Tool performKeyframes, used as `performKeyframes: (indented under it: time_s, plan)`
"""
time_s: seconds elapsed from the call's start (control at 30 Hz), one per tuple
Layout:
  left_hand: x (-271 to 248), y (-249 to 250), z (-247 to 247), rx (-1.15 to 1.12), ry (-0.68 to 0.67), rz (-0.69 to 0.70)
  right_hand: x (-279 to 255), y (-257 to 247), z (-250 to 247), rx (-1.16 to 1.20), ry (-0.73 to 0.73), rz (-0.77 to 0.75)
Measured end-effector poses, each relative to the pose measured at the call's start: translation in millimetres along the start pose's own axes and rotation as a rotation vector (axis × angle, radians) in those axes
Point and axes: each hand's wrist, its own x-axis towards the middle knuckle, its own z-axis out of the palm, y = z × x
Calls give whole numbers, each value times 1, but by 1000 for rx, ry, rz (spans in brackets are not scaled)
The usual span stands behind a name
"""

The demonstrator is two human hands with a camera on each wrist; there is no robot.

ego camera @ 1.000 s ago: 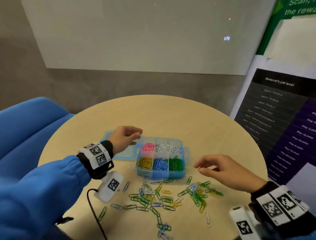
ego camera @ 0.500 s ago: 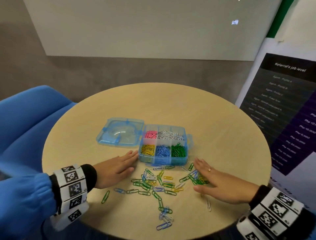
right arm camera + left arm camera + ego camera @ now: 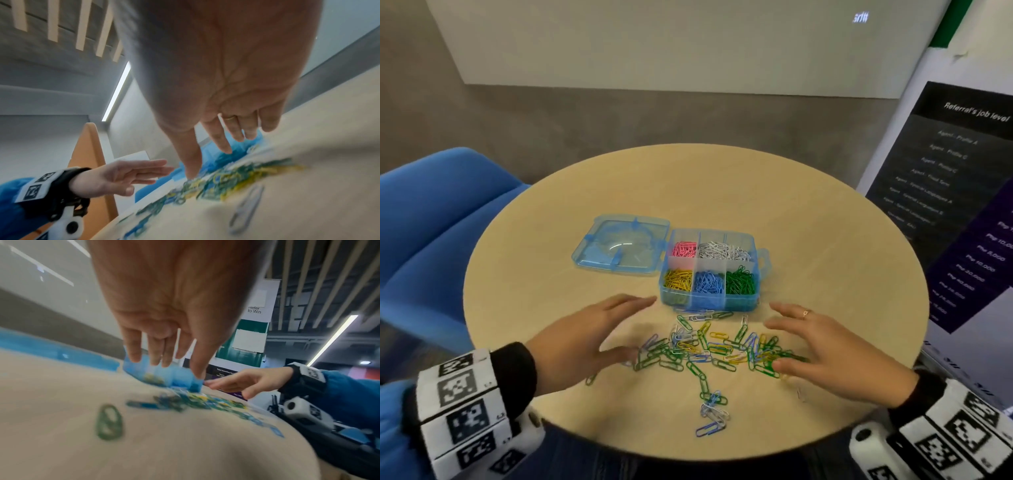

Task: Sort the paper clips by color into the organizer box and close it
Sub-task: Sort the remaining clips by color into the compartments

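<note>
A blue organizer box (image 3: 710, 301) stands open on the round table (image 3: 825, 246), its lid (image 3: 619, 246) lying flat to the left. Its compartments hold pink, white, yellow, blue and green clips. A pile of mixed loose paper clips (image 3: 709, 349) lies in front of the box, blurred in the left wrist view as the paper clips (image 3: 185, 400) and in the right wrist view as the paper clips (image 3: 226, 180). My left hand (image 3: 592, 332) lies flat at the pile's left edge, fingers straight. My right hand (image 3: 822, 342) lies flat at its right edge, fingers spread, holding nothing.
A trail of clips (image 3: 710, 407) runs toward the table's near edge. One green clip (image 3: 109, 421) lies apart on the left and a white clip (image 3: 244, 209) apart on the right. A blue chair (image 3: 424, 219) stands at left, a printed banner (image 3: 955, 192) at right.
Both hands came down from above the box to the table. They have slid inward, pushing the scattered clips into a tighter pile.
</note>
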Motion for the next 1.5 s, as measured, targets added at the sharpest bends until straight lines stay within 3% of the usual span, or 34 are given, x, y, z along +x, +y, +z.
performKeyframes:
  time_s: [0.1,0.2,0.43,0.57,0.8,1.03,1.27,1.5]
  plan:
    - [-13,-23,-13,114,-91,-189,-12,5,-8,-2,11,101]
    - [-17,-31,-10,19,-161,-248,-19,5,-9,-27,-54,172]
    - [21,17,10,-156,-136,-107,9,-8,4,78,-42,151]
    - [42,41,15,-75,-170,-62,22,-14,-1,61,-32,146]
    - [33,48,18,28,-158,-123,6,-21,-12,378,99,198]
    - [39,63,27,61,-104,-45,-6,-23,1,496,130,207]
    - [57,76,27,259,-63,65,-5,-29,10,654,181,157]
    - [69,88,32,610,-126,209,-4,-27,14,680,223,140]
